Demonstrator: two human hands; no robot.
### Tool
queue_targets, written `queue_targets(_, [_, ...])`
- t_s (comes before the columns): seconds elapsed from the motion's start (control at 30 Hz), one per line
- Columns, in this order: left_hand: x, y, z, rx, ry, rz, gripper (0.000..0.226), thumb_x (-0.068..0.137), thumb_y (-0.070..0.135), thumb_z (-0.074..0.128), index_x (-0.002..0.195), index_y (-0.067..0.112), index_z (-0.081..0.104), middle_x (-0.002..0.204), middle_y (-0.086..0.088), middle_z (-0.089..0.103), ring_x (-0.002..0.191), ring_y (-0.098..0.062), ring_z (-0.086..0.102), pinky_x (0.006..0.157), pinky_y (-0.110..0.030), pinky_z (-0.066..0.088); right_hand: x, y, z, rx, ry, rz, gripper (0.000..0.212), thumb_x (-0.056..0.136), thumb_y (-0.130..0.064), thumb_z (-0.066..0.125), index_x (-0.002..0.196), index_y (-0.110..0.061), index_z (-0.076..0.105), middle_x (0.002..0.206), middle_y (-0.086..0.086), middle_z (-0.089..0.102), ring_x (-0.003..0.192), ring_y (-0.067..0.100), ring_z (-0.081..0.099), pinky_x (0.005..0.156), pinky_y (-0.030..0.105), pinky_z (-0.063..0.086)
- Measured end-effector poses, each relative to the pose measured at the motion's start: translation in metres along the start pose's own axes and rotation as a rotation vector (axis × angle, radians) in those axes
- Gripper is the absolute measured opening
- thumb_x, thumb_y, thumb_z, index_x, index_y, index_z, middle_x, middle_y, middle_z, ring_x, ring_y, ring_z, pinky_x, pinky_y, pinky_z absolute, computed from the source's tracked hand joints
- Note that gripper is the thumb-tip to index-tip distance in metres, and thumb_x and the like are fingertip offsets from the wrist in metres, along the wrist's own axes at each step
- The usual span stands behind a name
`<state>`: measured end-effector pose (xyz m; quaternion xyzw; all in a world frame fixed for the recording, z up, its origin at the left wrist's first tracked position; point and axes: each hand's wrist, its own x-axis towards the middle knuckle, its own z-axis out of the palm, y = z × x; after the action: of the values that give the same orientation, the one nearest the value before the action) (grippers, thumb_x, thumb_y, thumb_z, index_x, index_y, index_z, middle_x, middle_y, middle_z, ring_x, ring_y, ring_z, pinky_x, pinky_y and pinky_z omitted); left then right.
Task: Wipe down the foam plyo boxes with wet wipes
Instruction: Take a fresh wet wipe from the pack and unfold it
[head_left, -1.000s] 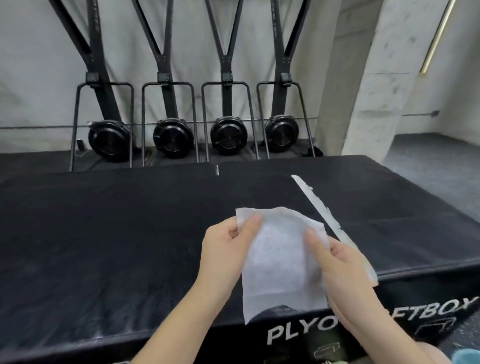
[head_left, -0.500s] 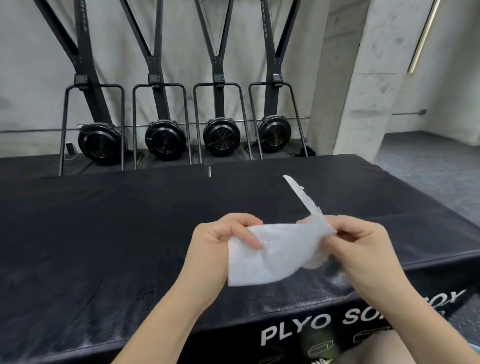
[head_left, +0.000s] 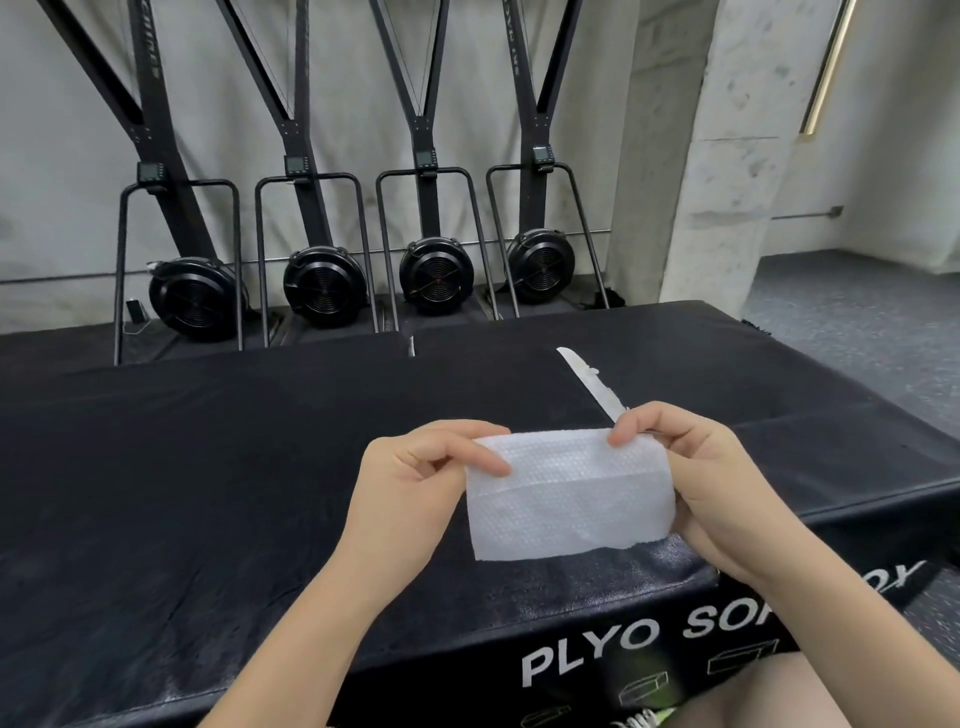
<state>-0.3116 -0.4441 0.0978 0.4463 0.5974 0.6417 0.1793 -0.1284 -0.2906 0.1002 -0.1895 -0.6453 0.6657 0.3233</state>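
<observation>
In the head view, just below the middle of the frame, I hold a folded white wet wipe (head_left: 569, 501) stretched flat between both hands above the black foam plyo box (head_left: 208, 467). My left hand (head_left: 410, 493) pinches its upper left corner between thumb and forefinger, and my right hand (head_left: 711, 478) pinches the upper right corner, the other fingers curled behind the sheet. The box top fills the lower half of the frame, its front face lettered "PLYO" at lower right. A white strip (head_left: 592, 384) lies on the box just beyond my right hand. Four black ski machines (head_left: 436, 280) stand along the wall across the upper frame.
</observation>
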Motion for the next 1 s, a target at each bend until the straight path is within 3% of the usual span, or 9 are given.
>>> queue_targets(0.17, [0.002, -0.003, 0.003, 0.028, 0.007, -0.039, 0.046, 0.092, -0.015, 0.054, 0.069, 0.017, 0.078, 0.084, -0.003, 0.077, 0.087, -0.02, 0.074, 0.078, -0.033, 0.059, -0.001, -0.005, -0.005, -0.09, 0.021, -0.068, 0.034, 0.094, 0.007, 0.055, 0.081, -0.016, 0.075, 0.094, 0.018, 0.074, 0.08, 0.034, 0.068, 0.065, 0.045, 0.044])
queue_targets(0.3, [0.002, -0.003, 0.006, -0.154, -0.054, -0.107, 0.035, 0.087, -0.011, 0.05, 0.069, 0.007, 0.074, 0.074, -0.031, 0.059, 0.067, -0.029, 0.06, 0.059, -0.025, 0.049, -0.002, -0.007, -0.013, -0.11, 0.016, -0.074, 0.026, 0.092, -0.002, 0.055, 0.083, -0.011, 0.077, 0.087, 0.016, 0.073, 0.069, 0.038, 0.054, 0.06, 0.043, 0.037])
queue_targets(0.47, [0.01, -0.001, 0.009, -0.221, -0.25, -0.233, 0.023, 0.081, 0.022, 0.06, 0.098, 0.019, 0.074, 0.078, -0.015, 0.065, 0.065, -0.029, 0.063, 0.058, -0.036, 0.05, -0.005, -0.017, -0.019, -0.126, -0.107, -0.08, 0.053, 0.067, -0.045, 0.07, 0.09, 0.003, 0.074, 0.08, 0.052, 0.041, 0.065, 0.059, 0.04, 0.059, 0.059, 0.034])
queue_targets(0.57, [0.019, 0.003, 0.017, 0.086, -0.545, -0.274, 0.035, 0.084, 0.049, 0.073, 0.112, 0.028, 0.073, 0.084, -0.028, 0.063, 0.077, -0.051, 0.057, 0.062, -0.039, 0.04, -0.004, -0.023, -0.018, -0.321, -0.192, -0.079, 0.042, 0.074, -0.049, 0.076, 0.087, -0.009, 0.076, 0.084, 0.034, 0.057, 0.07, 0.032, 0.052, 0.068, 0.045, 0.037])
queue_targets(0.67, [0.023, 0.008, 0.029, 0.122, -0.661, -0.341, 0.028, 0.088, 0.041, 0.077, 0.106, 0.019, 0.076, 0.076, -0.02, 0.062, 0.071, -0.04, 0.059, 0.067, -0.039, 0.041, 0.002, -0.026, -0.015, -0.452, -0.264, -0.028, 0.015, 0.083, -0.033, 0.08, 0.085, -0.018, 0.077, 0.058, 0.006, 0.056, 0.057, 0.014, 0.045, 0.058, 0.028, 0.037])
queue_targets(0.77, [0.021, 0.006, 0.039, 0.032, -0.675, -0.358, 0.023, 0.093, 0.022, 0.073, 0.113, 0.011, 0.074, 0.103, -0.014, 0.076, 0.1, -0.03, 0.073, 0.097, -0.045, 0.055, 0.006, -0.016, -0.014, -0.359, -0.188, -0.055, 0.024, 0.083, -0.015, 0.078, 0.105, -0.024, 0.076, 0.092, -0.001, 0.076, 0.086, 0.015, 0.071, 0.082, 0.028, 0.056])
queue_targets(0.87, [0.017, 0.001, 0.045, -0.087, -0.559, -0.324, 0.023, 0.095, 0.015, 0.07, 0.117, 0.01, 0.072, 0.111, -0.013, 0.075, 0.105, -0.031, 0.072, 0.099, -0.047, 0.055, 0.009, 0.013, -0.019, -0.072, 0.067, -0.019, 0.058, 0.077, -0.031, 0.085, 0.131, -0.031, 0.062, 0.118, 0.005, 0.071, 0.108, 0.021, 0.069, 0.094, 0.041, 0.052])
queue_targets(0.93, [0.016, -0.003, 0.048, -0.164, -0.476, -0.323, 0.024, 0.095, 0.015, 0.069, 0.118, 0.009, 0.072, 0.113, -0.013, 0.075, 0.106, -0.032, 0.072, 0.098, -0.047, 0.055, 0.002, 0.036, -0.02, 0.166, -0.042, 0.148, 0.066, 0.086, -0.047, 0.073, 0.143, -0.021, 0.05, 0.131, 0.011, 0.065, 0.12, 0.03, 0.063, 0.1, 0.049, 0.049])
queue_targets(1.0, [0.014, -0.005, 0.05, -0.218, -0.43, -0.328, 0.024, 0.095, 0.015, 0.069, 0.118, 0.008, 0.071, 0.112, -0.015, 0.075, 0.105, -0.033, 0.072, 0.095, -0.046, 0.057, -0.013, 0.053, -0.01, 0.305, -0.224, 0.258, 0.053, 0.101, -0.042, 0.055, 0.143, -0.01, 0.05, 0.139, 0.019, 0.057, 0.129, 0.039, 0.054, 0.109, 0.056, 0.041])
